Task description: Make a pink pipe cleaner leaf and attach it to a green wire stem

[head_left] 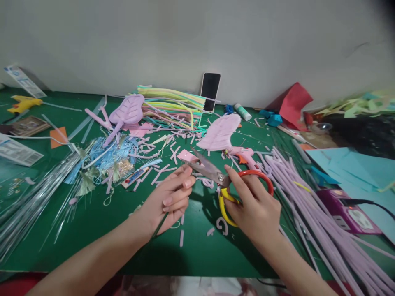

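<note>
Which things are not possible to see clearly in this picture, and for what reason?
All in the head view:
What the left hand may be pinching: its own fingers cover it.
Whether the scissors touch its fingertips: they overlap in this single view.
Writing on the small tube: too small.
The label on the purple box: blurred.
The white packet: cut off by the left edge.

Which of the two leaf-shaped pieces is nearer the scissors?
The pale pink leaf, just beyond the scissors in the right hand. The other, a purpler leaf, is farther left, beside the blue tassels.
</note>
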{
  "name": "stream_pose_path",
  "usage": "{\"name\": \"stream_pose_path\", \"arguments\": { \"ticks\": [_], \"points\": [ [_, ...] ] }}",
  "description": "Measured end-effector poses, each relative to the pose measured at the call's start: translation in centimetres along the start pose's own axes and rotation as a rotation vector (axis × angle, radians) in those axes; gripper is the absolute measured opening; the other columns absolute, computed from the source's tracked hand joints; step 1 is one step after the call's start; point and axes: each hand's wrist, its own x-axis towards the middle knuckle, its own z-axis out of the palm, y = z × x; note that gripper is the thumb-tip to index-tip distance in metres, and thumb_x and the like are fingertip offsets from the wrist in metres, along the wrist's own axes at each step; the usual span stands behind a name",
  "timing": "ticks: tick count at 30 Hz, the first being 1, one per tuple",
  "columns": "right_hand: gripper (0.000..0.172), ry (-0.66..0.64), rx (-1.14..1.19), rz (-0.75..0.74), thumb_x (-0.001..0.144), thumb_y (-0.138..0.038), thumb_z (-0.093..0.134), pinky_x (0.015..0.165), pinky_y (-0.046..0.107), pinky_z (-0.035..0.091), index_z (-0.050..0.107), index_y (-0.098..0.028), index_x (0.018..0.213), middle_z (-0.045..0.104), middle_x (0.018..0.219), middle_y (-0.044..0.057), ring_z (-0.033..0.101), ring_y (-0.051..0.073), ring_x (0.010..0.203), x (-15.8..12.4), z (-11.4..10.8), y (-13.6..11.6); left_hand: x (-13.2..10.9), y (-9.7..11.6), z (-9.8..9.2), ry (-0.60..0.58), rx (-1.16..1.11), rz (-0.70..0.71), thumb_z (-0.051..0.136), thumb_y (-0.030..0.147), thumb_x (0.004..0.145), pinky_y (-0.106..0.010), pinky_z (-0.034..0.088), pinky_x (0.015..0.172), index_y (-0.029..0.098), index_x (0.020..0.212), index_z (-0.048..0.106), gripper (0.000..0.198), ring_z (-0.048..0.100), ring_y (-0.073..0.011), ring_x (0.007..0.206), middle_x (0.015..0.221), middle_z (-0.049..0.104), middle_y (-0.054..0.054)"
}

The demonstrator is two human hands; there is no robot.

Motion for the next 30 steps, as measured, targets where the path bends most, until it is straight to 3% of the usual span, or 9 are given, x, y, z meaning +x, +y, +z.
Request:
{"name": "stream_pose_path", "arguments": {
  "ticks": [10,17,30],
  "points": [
    [0.044,-0.024,0.034,0.036,0.085,-0.018,0.054,0.049,0.023,0.041,0.056,-0.022,0.129,0.066,0.082,0.003,0.062,0.012,0.063,-0.2,0.2,-0.2,0.2,0.1,-0.7,0.000,0.074,0.020,0.034,0.003,0.094,-0.007,0.023,0.024,0.012,0.075,0.055,0.030,0.028,0.0033,0.025,0.063,0.052,0.003],
    [0.044,-0.041,-0.005,0.006,0.085,-0.020,0.055,0.049,0.025,0.039,0.057,-0.020,0.129,0.067,0.082,0.003,0.063,0.013,0.063,0.0,-0.3,-0.1,0.2,0.2,-0.5,-0.009,0.172,0.050,0.038,0.002,0.092,-0.007,0.023,0.024,0.012,0.085,0.059,0.024,0.021,0.0031,0.025,0.062,0.053,0.004],
    [0.031,-0.002,-0.106,-0.110,0.087,-0.024,0.058,0.047,0.024,0.035,0.066,-0.016,0.116,0.069,0.075,0.003,0.057,0.011,0.051,1.1,-0.7,0.4,0.1,0.3,-0.4,-0.049,0.204,0.072,0.039,0.005,0.093,-0.005,0.022,0.025,0.012,0.073,0.058,0.029,0.017,0.0037,0.026,0.063,0.052,0.004]
  ]
}}
